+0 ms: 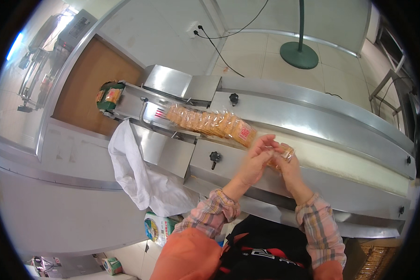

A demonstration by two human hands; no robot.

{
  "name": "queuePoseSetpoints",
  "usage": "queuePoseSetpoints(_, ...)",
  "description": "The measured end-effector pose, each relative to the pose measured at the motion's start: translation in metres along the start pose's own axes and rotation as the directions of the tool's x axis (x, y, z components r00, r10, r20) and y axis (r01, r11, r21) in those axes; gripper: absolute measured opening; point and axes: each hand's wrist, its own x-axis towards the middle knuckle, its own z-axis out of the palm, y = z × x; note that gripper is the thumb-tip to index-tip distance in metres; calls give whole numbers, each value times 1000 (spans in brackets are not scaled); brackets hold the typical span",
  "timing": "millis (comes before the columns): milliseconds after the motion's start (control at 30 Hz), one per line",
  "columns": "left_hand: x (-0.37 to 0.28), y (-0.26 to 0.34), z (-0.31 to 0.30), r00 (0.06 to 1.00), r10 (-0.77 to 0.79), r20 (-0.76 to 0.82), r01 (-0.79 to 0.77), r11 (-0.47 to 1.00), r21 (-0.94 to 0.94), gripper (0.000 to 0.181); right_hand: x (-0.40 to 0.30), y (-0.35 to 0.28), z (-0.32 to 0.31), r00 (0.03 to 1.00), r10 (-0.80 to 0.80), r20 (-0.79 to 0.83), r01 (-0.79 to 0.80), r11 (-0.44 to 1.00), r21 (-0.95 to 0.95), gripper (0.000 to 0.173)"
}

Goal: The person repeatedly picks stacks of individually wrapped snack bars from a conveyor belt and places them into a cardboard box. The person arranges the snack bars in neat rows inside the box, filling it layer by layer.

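My right hand [287, 166] is closed on a clear-wrapped snack packet [286, 152] above the near edge of a pale conveyor belt [336, 157]. My left hand [257, 159] is close against it, fingers bent and slightly blurred; whether it also grips the packet I cannot tell. Just up-left of my hands, a row of overlapping wrapped snack packets [210, 122] lies along the belt and the metal chute. The packet nearest my left hand bears red print.
Steel side rails with black knobs [215, 156] flank the belt. A white cloth [136, 171] hangs over the near side at left. Packets in green [112, 97] show at a wall opening. A green stand base [299, 55] stands on the floor beyond. Packed snacks [374, 260] lie at lower right.
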Motion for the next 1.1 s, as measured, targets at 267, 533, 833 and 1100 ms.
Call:
queuePoseSetpoints(267,50,95,-139,573,818,-55,-59,108,992,32,54,-28,-5,974,-211,-77,81,648,-757,37)
queuePoseSetpoints(533,81,154,-252,522,706,-479,773,-155,615,52,79,-13,26,994,-56,-92,-49,528,-848,45)
queuePoseSetpoints(833,83,132,-262,706,559,-434,580,-104,808,68,91,33,14,1000,6,-28,-14,953,-302,72)
queuePoseSetpoints(1100,65,84,-98,903,-223,-368,425,586,689,50,36,-33,-85,977,70,-201,-105,980,-170,72)
